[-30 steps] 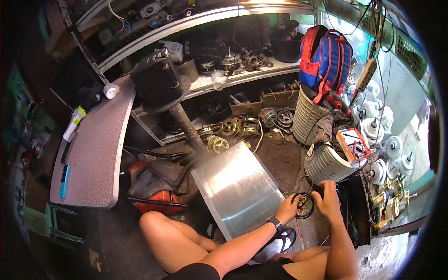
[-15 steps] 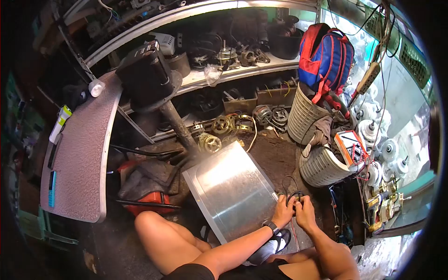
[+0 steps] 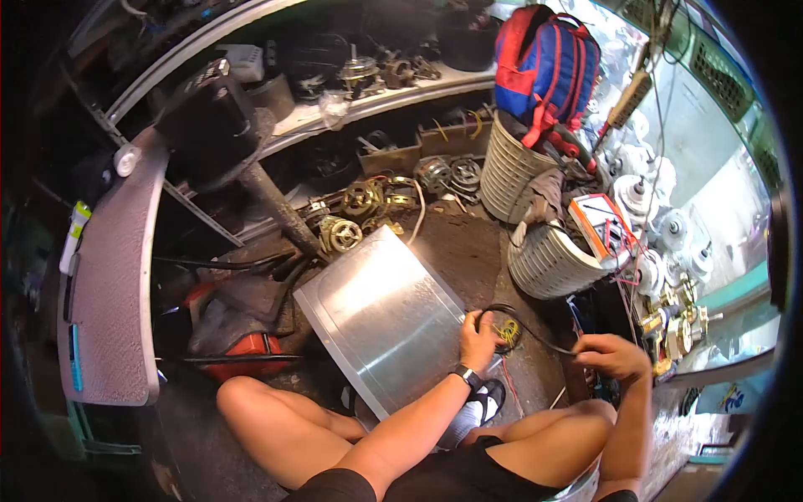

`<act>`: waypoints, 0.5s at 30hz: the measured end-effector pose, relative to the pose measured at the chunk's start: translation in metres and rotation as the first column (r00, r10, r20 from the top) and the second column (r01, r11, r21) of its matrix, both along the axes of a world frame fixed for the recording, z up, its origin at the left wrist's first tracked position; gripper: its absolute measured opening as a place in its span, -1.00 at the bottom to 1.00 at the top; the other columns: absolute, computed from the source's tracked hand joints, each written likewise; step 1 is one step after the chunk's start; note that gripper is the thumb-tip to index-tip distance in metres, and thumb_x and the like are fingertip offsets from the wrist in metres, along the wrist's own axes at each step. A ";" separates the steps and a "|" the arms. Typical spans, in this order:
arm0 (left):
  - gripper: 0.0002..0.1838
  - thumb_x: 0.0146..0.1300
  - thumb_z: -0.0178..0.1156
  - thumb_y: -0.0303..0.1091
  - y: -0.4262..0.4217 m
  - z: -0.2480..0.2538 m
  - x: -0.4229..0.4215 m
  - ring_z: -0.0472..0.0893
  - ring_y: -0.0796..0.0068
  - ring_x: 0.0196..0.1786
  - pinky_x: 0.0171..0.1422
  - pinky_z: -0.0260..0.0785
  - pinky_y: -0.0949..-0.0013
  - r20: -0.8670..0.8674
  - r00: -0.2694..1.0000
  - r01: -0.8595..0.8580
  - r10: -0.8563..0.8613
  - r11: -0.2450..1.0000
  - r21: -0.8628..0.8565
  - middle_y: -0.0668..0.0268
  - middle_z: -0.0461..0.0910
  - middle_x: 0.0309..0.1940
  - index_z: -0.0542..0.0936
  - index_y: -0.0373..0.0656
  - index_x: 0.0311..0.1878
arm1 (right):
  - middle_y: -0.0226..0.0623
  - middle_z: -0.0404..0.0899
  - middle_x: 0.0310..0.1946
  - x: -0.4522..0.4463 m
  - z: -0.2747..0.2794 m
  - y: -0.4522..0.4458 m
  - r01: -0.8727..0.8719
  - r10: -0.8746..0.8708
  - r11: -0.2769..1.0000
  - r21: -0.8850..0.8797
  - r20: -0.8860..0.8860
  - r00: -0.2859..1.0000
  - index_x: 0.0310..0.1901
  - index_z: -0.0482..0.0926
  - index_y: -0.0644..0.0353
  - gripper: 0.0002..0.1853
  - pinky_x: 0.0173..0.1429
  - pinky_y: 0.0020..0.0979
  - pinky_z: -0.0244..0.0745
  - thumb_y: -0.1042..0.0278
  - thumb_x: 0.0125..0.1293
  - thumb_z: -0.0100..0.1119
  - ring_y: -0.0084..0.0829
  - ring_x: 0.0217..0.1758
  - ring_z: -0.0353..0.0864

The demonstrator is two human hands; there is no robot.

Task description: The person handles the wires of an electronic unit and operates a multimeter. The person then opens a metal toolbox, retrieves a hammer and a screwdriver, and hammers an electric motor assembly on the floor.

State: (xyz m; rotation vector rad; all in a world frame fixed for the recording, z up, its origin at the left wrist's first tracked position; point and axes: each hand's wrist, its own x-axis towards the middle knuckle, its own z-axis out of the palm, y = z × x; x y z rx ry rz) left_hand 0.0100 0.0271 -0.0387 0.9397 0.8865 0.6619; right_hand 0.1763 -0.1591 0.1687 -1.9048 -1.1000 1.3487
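A black cable [image 3: 535, 330] arcs between my two hands. My left hand [image 3: 478, 341], with a watch on its wrist, is closed around one part of it at the right edge of a shiny metal panel [image 3: 381, 314]. Beside those fingers is a small bundle of yellow wires [image 3: 508, 333]; whether they touch it I cannot tell. Farther right, my right hand [image 3: 615, 356] pinches the cable between thumb and fingers. Thin red wires [image 3: 508, 376] trail down to the floor near my sandalled foot [image 3: 485, 403].
Fan motors [image 3: 361, 199] lie on the floor behind the panel. Two ribbed baskets [image 3: 544, 263] stand at right, with a red and blue backpack [image 3: 548, 71] above and an orange-white box [image 3: 598, 224]. A pink-topped table [image 3: 113, 284] is at left.
My hands were close together at the panel's right edge. My right hand has moved away to the right, drawing the cable out between them. The whole view has shifted slightly.
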 end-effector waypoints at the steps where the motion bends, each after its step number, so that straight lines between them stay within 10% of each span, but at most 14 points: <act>1: -0.66 0.57 0.19 -0.06 0.002 0.003 -0.002 0.52 0.61 -0.55 -0.42 0.53 0.42 -0.001 0.999 0.033 -0.033 0.999 0.029 0.45 0.44 -0.55 0.55 -0.20 -0.07 | -0.48 0.60 -0.27 0.011 0.005 -0.030 0.216 -0.263 0.959 -0.185 -0.290 0.920 -0.05 0.65 0.26 -0.79 -0.04 -0.43 0.46 0.28 0.48 0.30 -0.60 -0.14 0.52; 3: -0.63 0.59 0.15 -0.01 0.002 0.002 -0.004 0.46 0.66 -0.55 -0.37 0.50 0.42 0.001 0.997 0.083 -0.083 0.994 -0.077 0.49 0.38 -0.53 0.56 -0.18 -0.10 | -0.49 0.59 -0.26 0.026 0.017 -0.061 0.095 -0.109 0.993 -0.066 -0.265 0.958 -0.03 0.66 0.28 -0.76 -0.03 -0.44 0.46 0.29 0.43 0.37 -0.63 -0.12 0.51; 5: -0.64 0.61 0.12 0.00 0.003 -0.009 -0.007 0.34 0.69 -0.51 -0.28 0.49 0.41 0.199 0.976 0.121 -0.087 0.978 -0.167 0.51 0.32 -0.52 0.55 -0.15 -0.06 | -0.27 0.68 -0.17 0.033 0.013 -0.061 -0.111 0.111 0.994 -0.018 0.310 0.944 -0.06 0.71 0.21 -0.76 0.04 -0.30 0.50 0.30 0.31 0.41 -0.29 -0.08 0.65; 8: -0.65 0.60 0.13 0.00 0.008 -0.014 -0.015 0.27 0.67 -0.47 -0.25 0.39 0.43 0.349 0.926 0.240 -0.142 0.937 -0.254 0.52 0.29 -0.45 0.50 -0.13 0.05 | -0.07 0.67 -0.16 0.024 -0.053 -0.044 0.214 -0.143 0.977 0.002 0.749 0.647 -0.11 0.70 0.21 -0.78 0.10 -0.10 0.53 0.27 0.31 0.33 0.02 -0.04 0.62; 10: -0.59 0.57 0.17 0.00 0.012 -0.004 -0.023 0.29 0.65 -0.46 -0.32 0.28 0.45 0.368 0.902 0.341 -0.227 0.897 -0.281 0.49 0.32 -0.41 0.44 -0.12 0.19 | -0.02 0.70 -0.23 0.009 -0.111 -0.018 0.448 -0.474 0.878 0.170 0.442 0.761 -0.10 0.67 0.23 -0.83 0.01 -0.20 0.57 0.33 0.39 0.27 -0.05 -0.13 0.71; 13: -0.57 0.57 0.19 -0.04 0.012 0.010 -0.023 0.30 0.66 -0.45 -0.34 0.27 0.45 0.308 0.891 0.400 -0.333 0.897 -0.189 0.49 0.33 -0.43 0.40 -0.12 0.25 | -0.08 0.67 -0.34 -0.022 -0.179 0.031 0.432 -0.540 0.841 0.326 0.458 0.706 -0.07 0.63 0.23 -0.88 -0.15 -0.27 0.59 0.41 0.44 0.22 -0.29 -0.30 0.72; 15: -0.59 0.55 0.23 -0.05 0.008 0.004 -0.020 0.33 0.67 -0.47 -0.39 0.28 0.45 0.321 0.894 0.390 -0.311 0.895 -0.219 0.48 0.38 -0.43 0.43 -0.11 0.23 | -0.32 0.67 -0.39 -0.036 -0.226 0.065 0.795 -0.786 0.574 0.198 -0.140 0.602 -0.11 0.64 0.29 -0.84 -0.34 -0.40 0.55 0.37 0.51 0.18 -0.45 -0.42 0.65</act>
